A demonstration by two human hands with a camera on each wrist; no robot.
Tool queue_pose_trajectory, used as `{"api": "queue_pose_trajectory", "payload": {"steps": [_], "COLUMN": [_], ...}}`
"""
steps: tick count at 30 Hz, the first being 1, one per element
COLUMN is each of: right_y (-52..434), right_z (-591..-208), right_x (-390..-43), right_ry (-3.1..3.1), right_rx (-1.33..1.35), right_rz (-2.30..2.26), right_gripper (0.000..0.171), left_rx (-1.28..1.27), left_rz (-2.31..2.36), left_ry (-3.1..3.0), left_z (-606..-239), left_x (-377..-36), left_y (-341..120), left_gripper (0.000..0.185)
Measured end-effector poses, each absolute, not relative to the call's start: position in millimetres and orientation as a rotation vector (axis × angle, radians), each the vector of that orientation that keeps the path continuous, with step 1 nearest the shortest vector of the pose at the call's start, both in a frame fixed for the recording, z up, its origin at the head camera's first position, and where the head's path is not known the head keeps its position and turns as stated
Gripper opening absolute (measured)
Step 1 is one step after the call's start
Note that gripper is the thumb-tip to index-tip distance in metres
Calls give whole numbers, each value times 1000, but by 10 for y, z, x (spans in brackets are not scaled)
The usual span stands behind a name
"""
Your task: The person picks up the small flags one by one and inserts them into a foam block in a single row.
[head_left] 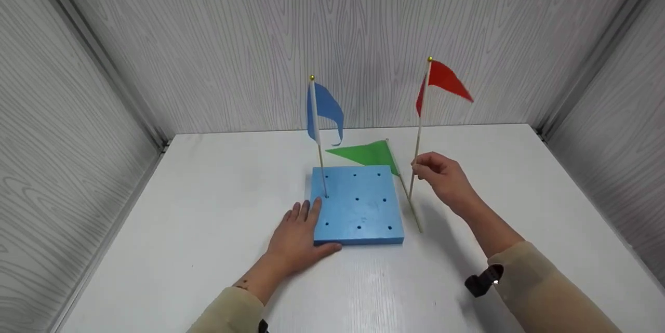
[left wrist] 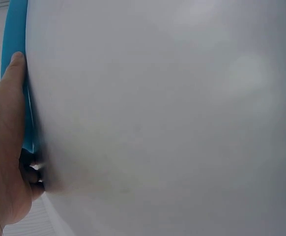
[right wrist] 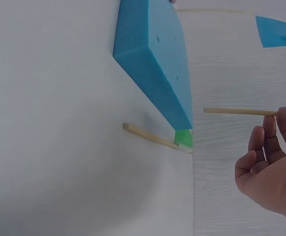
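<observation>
A light blue block [head_left: 340, 213] with rows of small holes lies on the white table. My left hand [head_left: 293, 239] lies flat along its left side, fingers straight, the forefinger over the edge and the thumb against the front side. Upright in a left-hand hole stands a blue flag [head_left: 327, 102] on a thin stick. My right hand [head_left: 448, 181] pinches the stick of a red flag [head_left: 448, 81] between thumb and forefinger, right of the block. In the right wrist view, the bare lower end of that stick [right wrist: 236, 111] sticks out past the fingertips, above the table.
A green flag [head_left: 366, 153] lies behind the block, its stick [head_left: 414, 214] slanting forward along the block's right side. Wood-grain panels [head_left: 234, 52] close in the table at the back and both sides. A dark strapped device [head_left: 484, 280] sits at the right wrist.
</observation>
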State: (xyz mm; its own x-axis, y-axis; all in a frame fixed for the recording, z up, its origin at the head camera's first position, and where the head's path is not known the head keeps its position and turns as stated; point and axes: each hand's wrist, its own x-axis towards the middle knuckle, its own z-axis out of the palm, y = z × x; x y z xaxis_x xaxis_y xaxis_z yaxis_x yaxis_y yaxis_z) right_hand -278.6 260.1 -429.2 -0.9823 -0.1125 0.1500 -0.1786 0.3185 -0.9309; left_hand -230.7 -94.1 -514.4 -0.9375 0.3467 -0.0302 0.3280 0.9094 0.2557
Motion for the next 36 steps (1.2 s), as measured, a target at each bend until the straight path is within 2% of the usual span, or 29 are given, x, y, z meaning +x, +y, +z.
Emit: {"api": "queue_pose_trajectory", "payload": {"steps": [20, 36], "right_y": [1851, 1695], "right_z": [-4331, -4439], "right_x": [-2890, -2910], "right_ry": [-2601, -2707], "right_rx": [348, 308], "right_rz": [1628, 1586], "right_gripper": [13, 18], "left_rx": [555, 543], "left_rz": [390, 407], "left_ry": [3014, 3004], "left_z": [-5125, -5162], "left_x": [-2295, -2291], "left_y": [-897, -831], "left_gripper": [118, 119]}}
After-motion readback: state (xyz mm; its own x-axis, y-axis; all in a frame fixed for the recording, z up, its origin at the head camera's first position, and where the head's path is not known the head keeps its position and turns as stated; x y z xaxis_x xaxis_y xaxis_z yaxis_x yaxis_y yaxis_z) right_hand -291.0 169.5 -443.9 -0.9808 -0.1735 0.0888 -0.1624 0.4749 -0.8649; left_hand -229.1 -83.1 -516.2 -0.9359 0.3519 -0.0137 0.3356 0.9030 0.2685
